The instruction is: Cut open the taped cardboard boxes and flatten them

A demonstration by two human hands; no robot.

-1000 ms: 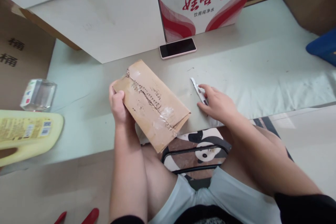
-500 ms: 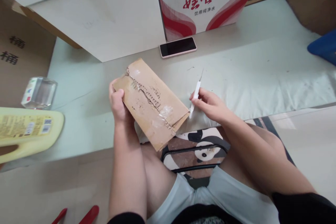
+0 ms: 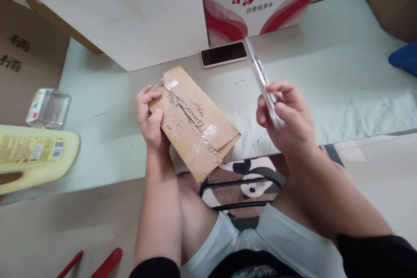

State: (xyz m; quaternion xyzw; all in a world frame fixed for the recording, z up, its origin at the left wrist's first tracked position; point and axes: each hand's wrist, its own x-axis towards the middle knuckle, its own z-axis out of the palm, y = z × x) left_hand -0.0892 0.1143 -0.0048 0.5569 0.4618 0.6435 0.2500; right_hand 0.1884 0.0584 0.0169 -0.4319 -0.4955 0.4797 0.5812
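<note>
My left hand (image 3: 150, 117) grips the left end of a small brown cardboard box (image 3: 198, 124), thumb on top. The box is tilted, its upper face slit along a ragged seam with torn clear tape on both sides. Its near right corner gapes a little. In my right hand (image 3: 288, 115) is a white utility knife (image 3: 265, 87), held between thumb and fingers with the blade end pointing up and away. The knife is raised to the right of the box, apart from it.
A phone (image 3: 224, 54) lies in front of a white carton with red print (image 3: 260, 17). Beside that stands a large white box (image 3: 130, 21). To the left are a clear container (image 3: 52, 108) and a yellow jug (image 3: 39, 156). Something blue (image 3: 404, 61) sits at the far right.
My right hand has lifted the utility knife up and right, away from the box's corner, turning its tip to the left. My left hand keeps its hold; its fingers show more on the box.
</note>
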